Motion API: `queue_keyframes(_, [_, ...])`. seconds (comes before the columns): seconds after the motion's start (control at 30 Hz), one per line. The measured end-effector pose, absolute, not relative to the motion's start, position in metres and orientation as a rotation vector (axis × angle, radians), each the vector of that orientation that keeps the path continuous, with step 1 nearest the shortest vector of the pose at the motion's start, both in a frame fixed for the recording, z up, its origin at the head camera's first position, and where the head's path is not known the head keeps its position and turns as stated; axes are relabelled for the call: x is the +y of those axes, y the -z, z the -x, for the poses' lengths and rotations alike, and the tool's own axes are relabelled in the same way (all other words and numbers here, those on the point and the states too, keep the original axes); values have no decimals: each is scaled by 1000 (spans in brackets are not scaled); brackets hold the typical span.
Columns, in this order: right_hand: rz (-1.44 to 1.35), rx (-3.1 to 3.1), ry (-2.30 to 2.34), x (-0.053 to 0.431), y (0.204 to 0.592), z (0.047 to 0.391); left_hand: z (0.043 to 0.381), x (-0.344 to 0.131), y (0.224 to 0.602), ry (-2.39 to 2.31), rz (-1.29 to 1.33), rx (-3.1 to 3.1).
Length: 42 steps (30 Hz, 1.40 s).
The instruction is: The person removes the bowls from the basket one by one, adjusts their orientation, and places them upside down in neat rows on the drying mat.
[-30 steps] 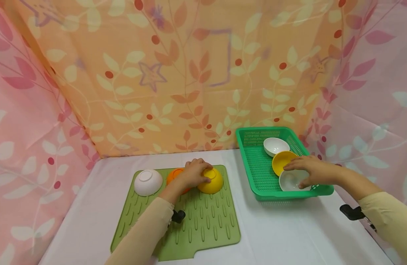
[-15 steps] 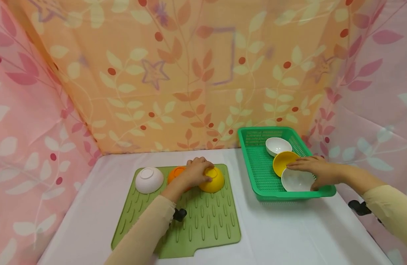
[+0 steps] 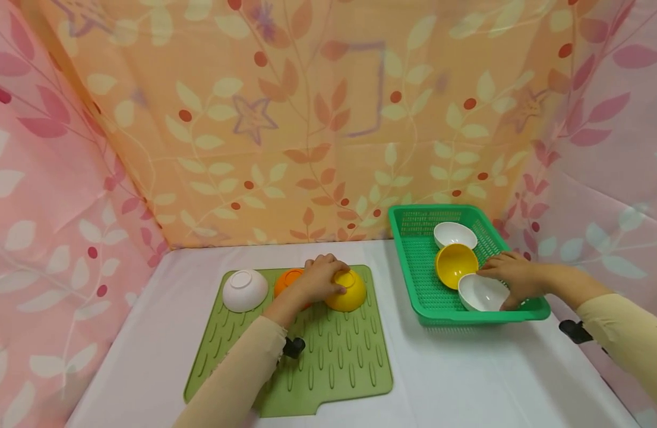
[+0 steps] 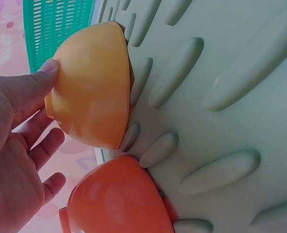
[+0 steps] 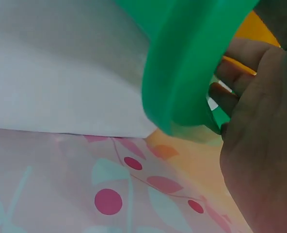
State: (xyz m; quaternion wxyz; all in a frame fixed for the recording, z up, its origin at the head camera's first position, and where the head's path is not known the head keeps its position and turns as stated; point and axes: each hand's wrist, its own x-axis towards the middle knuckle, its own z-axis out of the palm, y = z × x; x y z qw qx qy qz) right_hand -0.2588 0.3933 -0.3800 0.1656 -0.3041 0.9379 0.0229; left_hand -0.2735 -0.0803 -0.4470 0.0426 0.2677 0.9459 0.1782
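My left hand [image 3: 319,279] holds an upturned yellow bowl [image 4: 90,82] near its base, the thumb against its side in the left wrist view. An upturned orange bowl [image 4: 117,201] sits beside it, partly hidden by this hand in the head view. Farther left is an upturned white bowl [image 3: 245,291]. These rest on a green ridged mat [image 3: 328,368]. In the green basket [image 3: 403,261], my right hand [image 3: 512,277] grips the right side of the nearest white bowl [image 3: 480,292]. A yellow bowl [image 3: 455,266] leans behind it, with another white bowl [image 3: 457,236] farther back.
A white cloth [image 3: 446,368] covers the table under the mat and basket. Patterned orange fabric [image 3: 286,178] hangs behind, and pink fabric [image 3: 601,196] stands close to the basket's right side. The basket's near rim [image 5: 182,63] lies close in front of the right hand.
The right hand has shifted right along the near white bowl, its thumb moving toward the bowl's right side. The yellow bowl in the basket has slid slightly left. The left hand stays on its bowl.
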Motion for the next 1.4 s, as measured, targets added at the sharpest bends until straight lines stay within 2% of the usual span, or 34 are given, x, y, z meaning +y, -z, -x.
queue_keyframes(0.4, [766, 2734, 140, 384, 389, 256, 273, -80, 444, -559, -804, 2900])
queue_keyframes(0.7, [823, 2915, 226, 389, 409, 256, 273, -80, 446, -600, -788, 2880])
queue_keyframes(0.93, [716, 3071, 417, 383, 394, 243, 271, -79, 450, -649, -775, 2860])
queue_keyframes(1.13, [797, 3119, 749, 351, 375, 219, 271, -80, 451, -648, -774, 2871])
queue_keyframes(1.4, [1129, 3137, 940, 288, 376, 191, 271, -80, 449, -647, -766, 2875])
